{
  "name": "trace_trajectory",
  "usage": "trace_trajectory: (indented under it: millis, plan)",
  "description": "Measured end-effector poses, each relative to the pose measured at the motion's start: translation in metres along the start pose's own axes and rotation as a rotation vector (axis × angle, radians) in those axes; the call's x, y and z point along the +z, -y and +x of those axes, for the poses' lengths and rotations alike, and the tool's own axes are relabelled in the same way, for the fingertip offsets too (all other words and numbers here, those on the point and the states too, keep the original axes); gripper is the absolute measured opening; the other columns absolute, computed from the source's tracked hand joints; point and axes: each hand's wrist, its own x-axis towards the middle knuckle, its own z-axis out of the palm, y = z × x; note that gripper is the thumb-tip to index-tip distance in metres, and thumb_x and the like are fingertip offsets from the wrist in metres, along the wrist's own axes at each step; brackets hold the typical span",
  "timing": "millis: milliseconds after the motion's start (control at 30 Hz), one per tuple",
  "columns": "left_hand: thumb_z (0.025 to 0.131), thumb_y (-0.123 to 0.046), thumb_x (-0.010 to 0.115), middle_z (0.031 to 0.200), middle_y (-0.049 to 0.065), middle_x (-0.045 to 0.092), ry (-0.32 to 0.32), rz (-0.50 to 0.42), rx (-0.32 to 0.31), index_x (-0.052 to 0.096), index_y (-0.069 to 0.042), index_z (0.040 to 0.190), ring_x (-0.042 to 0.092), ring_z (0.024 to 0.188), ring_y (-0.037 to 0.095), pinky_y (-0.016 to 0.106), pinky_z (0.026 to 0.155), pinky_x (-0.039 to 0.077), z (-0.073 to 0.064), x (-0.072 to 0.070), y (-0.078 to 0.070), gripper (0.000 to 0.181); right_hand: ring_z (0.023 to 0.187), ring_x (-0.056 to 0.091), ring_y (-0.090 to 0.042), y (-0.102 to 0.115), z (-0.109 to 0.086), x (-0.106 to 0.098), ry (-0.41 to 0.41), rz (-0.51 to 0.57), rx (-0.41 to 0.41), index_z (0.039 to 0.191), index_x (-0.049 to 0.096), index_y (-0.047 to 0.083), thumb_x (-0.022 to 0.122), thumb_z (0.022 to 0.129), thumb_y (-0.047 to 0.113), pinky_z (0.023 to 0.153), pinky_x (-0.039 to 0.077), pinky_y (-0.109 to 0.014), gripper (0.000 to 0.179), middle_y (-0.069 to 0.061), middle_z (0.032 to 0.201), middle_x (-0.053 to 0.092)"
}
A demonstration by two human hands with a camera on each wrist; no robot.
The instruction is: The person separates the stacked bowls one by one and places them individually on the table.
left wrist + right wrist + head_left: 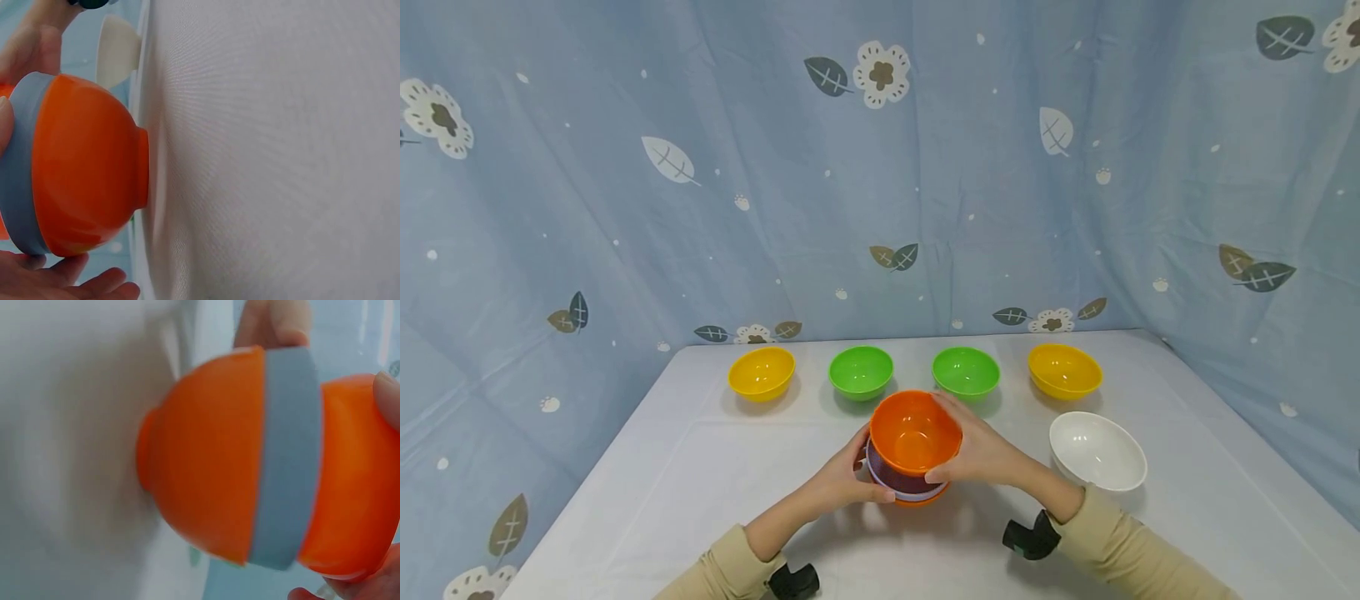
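Observation:
My right hand [981,446] grips an orange bowl [915,433] by its rim, thumb on the near side and fingers over the far side. That bowl is partly inside a grey-purple bowl [24,162], tilted so its inside faces me. Beneath, a second orange bowl [209,456] has the grey-purple one nested in it, with a broad grey band showing above its rim. My left hand [842,479] holds these two lower bowls from the left, thumb at the near rim and fingers round the far side. The lower orange bowl's foot is right at the tablecloth.
Along the back of the white-covered table [647,492] stand a yellow bowl [762,374], a green bowl [861,372], another green bowl [966,372] and another yellow bowl [1065,372]. A white bowl [1097,451] sits by my right forearm. A blue patterned curtain [880,183] hangs behind.

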Motion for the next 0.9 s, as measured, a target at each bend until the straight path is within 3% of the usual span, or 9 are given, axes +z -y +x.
trace_trajectory:
  millis: [233, 467, 633, 900]
  plan:
    - [0.070, -0.032, 0.079, 0.146, 0.015, 0.030, 0.008, 0.010, 0.004, 0.016, -0.005, 0.146, 0.041, 0.124, 0.031, 0.049, 0.097, 0.034, 0.001, 0.000, 0.001, 0.102, 0.126, 0.036, -0.036, 0.005, -0.001, -0.024, -0.031, -0.011, 0.032, 0.144, 0.023, 0.004, 0.081, 0.062, 0.034, 0.091, 0.045, -0.050, 0.105, -0.016, 0.149, 0.023]
    - [0.068, -0.033, 0.080, 0.144, 0.018, 0.032, 0.001, 0.008, -0.014, 0.013, -0.002, 0.146, 0.040, 0.125, 0.032, 0.049, 0.099, 0.033, 0.000, 0.000, -0.001, 0.107, 0.125, 0.035, -0.039, 0.001, -0.008, -0.045, -0.056, -0.047, 0.018, 0.144, 0.021, 0.002, 0.081, 0.063, 0.036, 0.092, 0.044, -0.051, 0.106, -0.020, 0.148, 0.020]
    - [0.067, -0.034, 0.081, 0.143, 0.018, 0.033, -0.003, 0.008, -0.022, 0.010, -0.008, 0.147, 0.040, 0.125, 0.031, 0.048, 0.099, 0.033, -0.001, 0.001, -0.002, 0.110, 0.121, 0.038, -0.039, -0.004, -0.018, -0.055, -0.092, -0.109, 0.054, 0.143, 0.023, 0.001, 0.081, 0.063, 0.037, 0.087, 0.047, -0.049, 0.105, -0.020, 0.147, 0.023]
    - [0.066, -0.022, 0.082, 0.140, 0.017, 0.037, -0.051, 0.092, 0.011, 0.038, -0.016, 0.136, 0.039, 0.123, 0.036, 0.053, 0.098, 0.034, -0.002, 0.003, -0.003, 0.083, 0.119, 0.038, -0.040, -0.014, -0.032, -0.062, -0.125, -0.101, 0.108, 0.141, 0.025, -0.001, 0.081, 0.065, 0.034, 0.085, 0.049, -0.048, 0.100, -0.022, 0.144, 0.024]
